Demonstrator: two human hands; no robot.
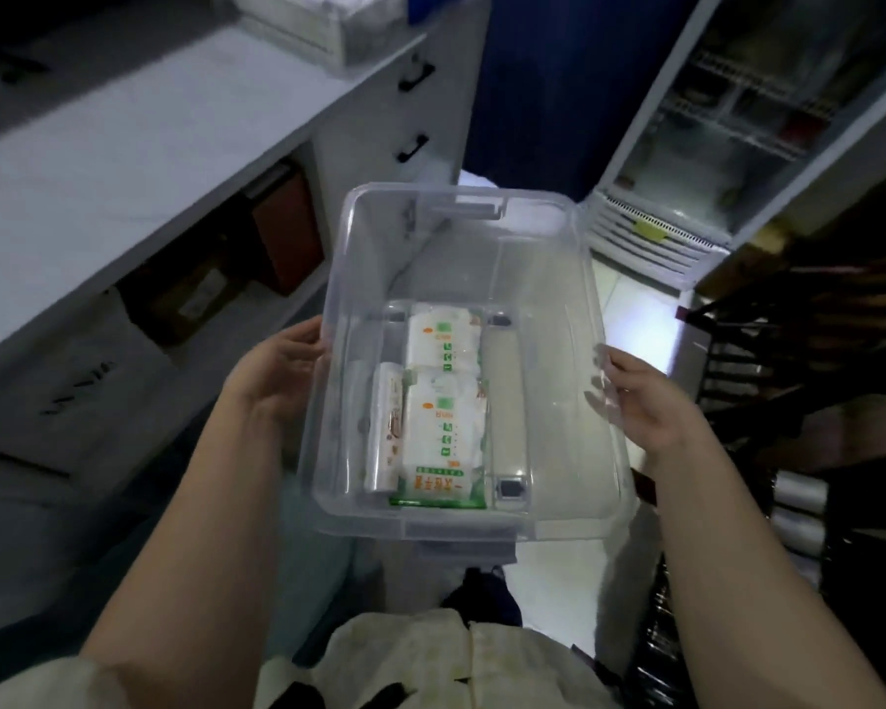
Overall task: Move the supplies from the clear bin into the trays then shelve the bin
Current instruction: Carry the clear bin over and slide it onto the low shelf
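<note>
I carry a clear plastic bin [543,278] in front of my body, above the floor. My left hand [277,373] grips its left rim and my right hand [640,401] grips its right rim. Inside, toward the near end, lie two white packets with green and orange print, one [443,336] farther and one [443,442] nearer. A slim white roll [383,434] lies along their left side. The far half of the bin holds nothing. No trays are plainly visible.
A white counter [139,140] with open shelves below runs along the left, holding boxes [195,294] and a red-brown container [287,227]. A glass-door fridge [727,145] stands ahead right. Dark racks [809,381] crowd the right side. Pale floor [635,319] lies ahead.
</note>
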